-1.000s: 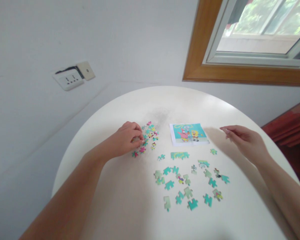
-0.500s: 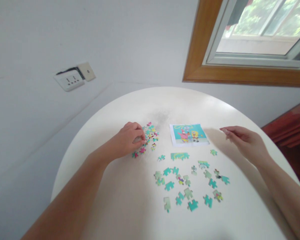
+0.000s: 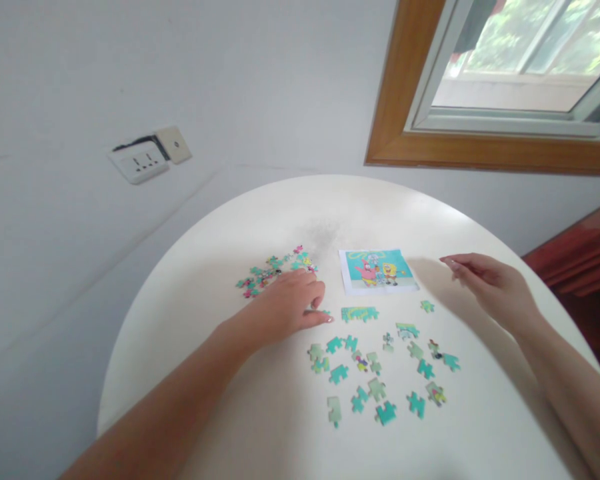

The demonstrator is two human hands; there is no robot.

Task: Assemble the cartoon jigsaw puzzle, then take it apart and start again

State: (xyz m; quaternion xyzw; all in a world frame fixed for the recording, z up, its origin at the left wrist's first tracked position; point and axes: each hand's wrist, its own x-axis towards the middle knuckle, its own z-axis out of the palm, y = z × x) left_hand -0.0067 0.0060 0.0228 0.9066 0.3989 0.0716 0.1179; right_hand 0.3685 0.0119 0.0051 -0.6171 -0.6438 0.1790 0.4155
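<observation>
My left hand (image 3: 293, 303) lies flat on the round white table (image 3: 280, 213), fingers stretched out toward a small teal puzzle piece by its fingertips. Behind it sits a cluster of colourful puzzle pieces (image 3: 273, 268). Several teal pieces (image 3: 375, 363) are scattered in front of a cartoon reference picture (image 3: 377, 269). A joined teal strip (image 3: 359, 312) lies just below the picture. My right hand (image 3: 487, 283) hovers to the picture's right, fingers loosely extended and holding nothing.
A wall socket (image 3: 140, 160) is on the white wall at the left. A wood-framed window (image 3: 505, 87) is at the upper right. Something red (image 3: 580, 257) stands past the table's right edge.
My left hand left the colourful cluster and slid right and nearer, opening flat. The cluster now shows spread out to the left. My right hand stayed put.
</observation>
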